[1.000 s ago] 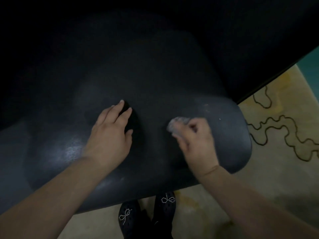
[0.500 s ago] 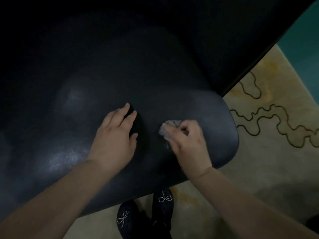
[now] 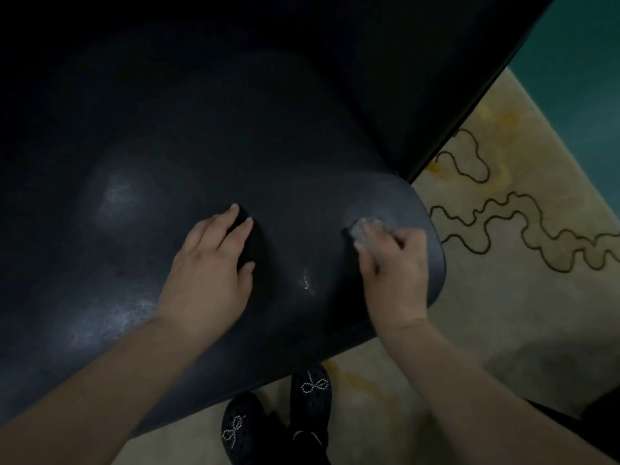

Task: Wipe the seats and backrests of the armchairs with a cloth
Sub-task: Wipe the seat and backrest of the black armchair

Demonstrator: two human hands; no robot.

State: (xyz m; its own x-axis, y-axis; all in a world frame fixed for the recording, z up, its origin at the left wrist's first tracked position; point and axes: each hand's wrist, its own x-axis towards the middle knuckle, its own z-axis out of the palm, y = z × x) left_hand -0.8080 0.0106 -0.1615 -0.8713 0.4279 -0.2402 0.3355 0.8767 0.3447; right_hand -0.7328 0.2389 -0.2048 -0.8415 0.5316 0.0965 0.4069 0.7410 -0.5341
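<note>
A dark, smooth armchair seat (image 3: 208, 156) fills most of the head view, with the backrest lost in shadow at the top. My left hand (image 3: 211, 273) lies flat on the middle of the seat, fingers slightly apart, holding nothing. My right hand (image 3: 396, 266) presses a small grey crumpled cloth (image 3: 360, 231) onto the seat near its right front corner. Only the cloth's far end shows past the fingers. A small shiny smear (image 3: 307, 283) sits on the seat between the two hands.
The armchair's dark right side panel (image 3: 419, 78) rises at the upper right. A beige carpet with wavy dark lines (image 3: 503, 223) lies to the right and below. My two black shoes (image 3: 278, 417) stand at the seat's front edge. Teal floor (image 3: 583, 45) shows at the top right.
My right hand has slid the cloth to the right, from the seat's middle toward its right front corner. The left hand has stayed flat in place. The view has shifted slightly.
</note>
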